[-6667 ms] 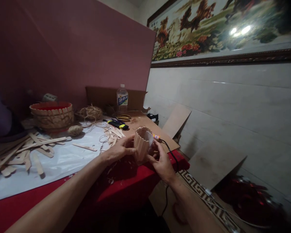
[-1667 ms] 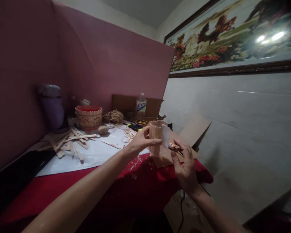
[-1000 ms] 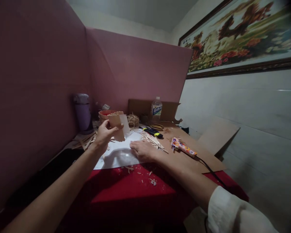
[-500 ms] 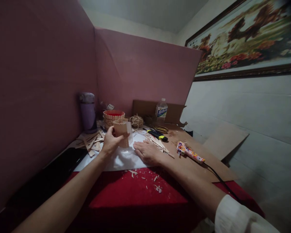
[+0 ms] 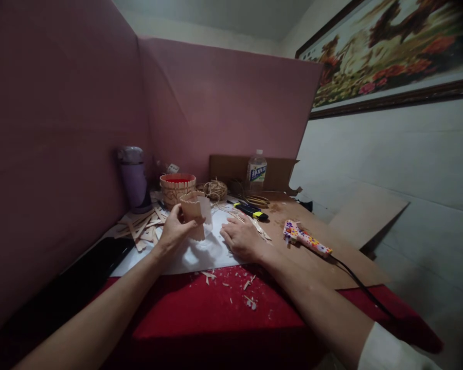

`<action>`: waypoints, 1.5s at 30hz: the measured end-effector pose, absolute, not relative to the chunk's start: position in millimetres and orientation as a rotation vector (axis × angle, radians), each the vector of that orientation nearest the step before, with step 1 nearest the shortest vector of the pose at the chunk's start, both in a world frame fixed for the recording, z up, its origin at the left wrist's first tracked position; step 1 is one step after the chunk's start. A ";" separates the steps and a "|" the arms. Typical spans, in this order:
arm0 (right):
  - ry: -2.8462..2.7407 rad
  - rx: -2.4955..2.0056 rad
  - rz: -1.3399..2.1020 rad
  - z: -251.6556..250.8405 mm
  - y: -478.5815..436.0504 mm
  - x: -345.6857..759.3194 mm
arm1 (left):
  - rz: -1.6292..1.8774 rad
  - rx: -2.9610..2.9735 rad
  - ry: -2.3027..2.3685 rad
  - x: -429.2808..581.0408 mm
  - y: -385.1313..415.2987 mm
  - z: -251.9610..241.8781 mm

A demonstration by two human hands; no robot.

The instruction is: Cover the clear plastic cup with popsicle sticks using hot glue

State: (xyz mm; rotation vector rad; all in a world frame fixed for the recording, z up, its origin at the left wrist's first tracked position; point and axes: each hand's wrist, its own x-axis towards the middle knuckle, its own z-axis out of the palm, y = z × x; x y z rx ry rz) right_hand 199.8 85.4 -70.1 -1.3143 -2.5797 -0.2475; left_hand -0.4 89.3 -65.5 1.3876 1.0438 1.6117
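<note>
My left hand (image 5: 175,226) is closed around a clear plastic cup (image 5: 206,210) and holds it upright above the white paper (image 5: 189,263). Pale craft sticks (image 5: 192,211) cover part of the cup's side; the rest is bare. My right hand (image 5: 242,237) lies palm down at the near end of a pile of thin wooden sticks (image 5: 263,232). Its fingers are slightly bent and apart, and the hand hides part of the pile. Whether a fingertip grips a stick is not visible.
Loose craft sticks (image 5: 141,226) lie left. Behind stand a stick-covered pot (image 5: 177,192), twine ball (image 5: 216,190), purple flask (image 5: 134,180) and bottle (image 5: 256,172). A utility knife (image 5: 250,211), pliers (image 5: 257,200) and flowered glue gun (image 5: 306,240) with cord are right. Scraps litter the red cloth (image 5: 216,313).
My right hand has slid slightly right and onto the stick pile, its fingers more bent. The left hand still holds the cup, which is turned a little. The camera view has shifted.
</note>
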 end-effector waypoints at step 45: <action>-1.605 -1.160 0.025 -74.5 96.4 206.7 | 1.902 1.068 1.121 -22.4 80.9 -50.2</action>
